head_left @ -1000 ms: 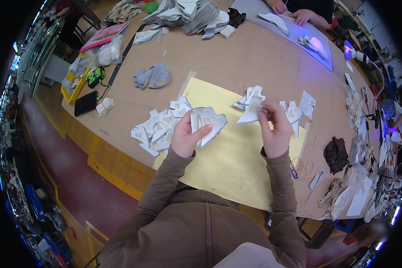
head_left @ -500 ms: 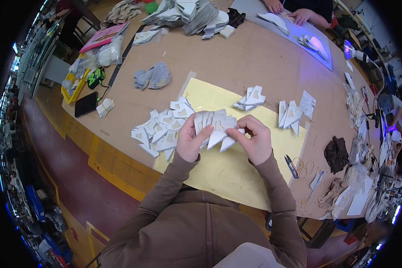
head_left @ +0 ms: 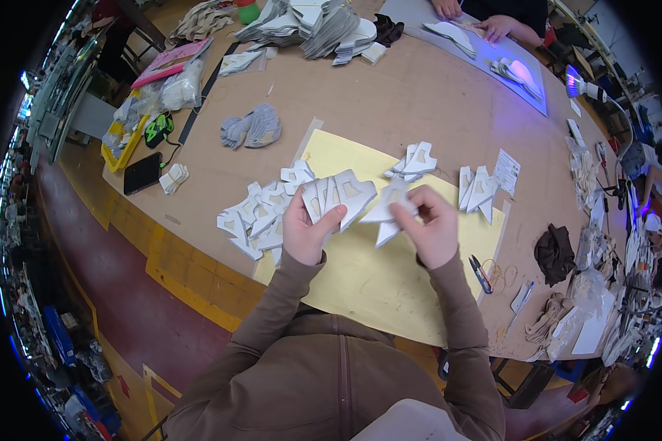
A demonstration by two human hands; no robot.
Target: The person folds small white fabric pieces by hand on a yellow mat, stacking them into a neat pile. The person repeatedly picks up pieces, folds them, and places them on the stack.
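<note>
My left hand [head_left: 307, 228] is closed on a fanned stack of white cut-out pieces [head_left: 340, 195], each pointed and with a window in it. A little to the right, my right hand [head_left: 430, 226] pinches a couple of similar white pieces [head_left: 387, 209], slightly blurred, apart from the stack. Below both hands lies a yellow sheet [head_left: 368, 294]. Beside my left hand a loose pile of white pieces [head_left: 254, 213] spreads over the sheet's left edge. Two smaller groups lie beyond my right hand: one stack [head_left: 413, 159] at the sheet's top, another [head_left: 478, 191] at its right edge.
Snips [head_left: 481, 274] and a pen [head_left: 521, 305] lie right of the sheet, near dark fabric [head_left: 554, 253]. To the left are a phone [head_left: 141, 173], a yellow tray [head_left: 125, 151] and grey pieces [head_left: 251, 126]. Across the table, a co-worker's hands [head_left: 496, 28] rest near a lamp [head_left: 581, 84].
My hands have parted: the right has moved right with a couple of pieces, off the stack that stays in my left hand. The left has shifted slightly left.
</note>
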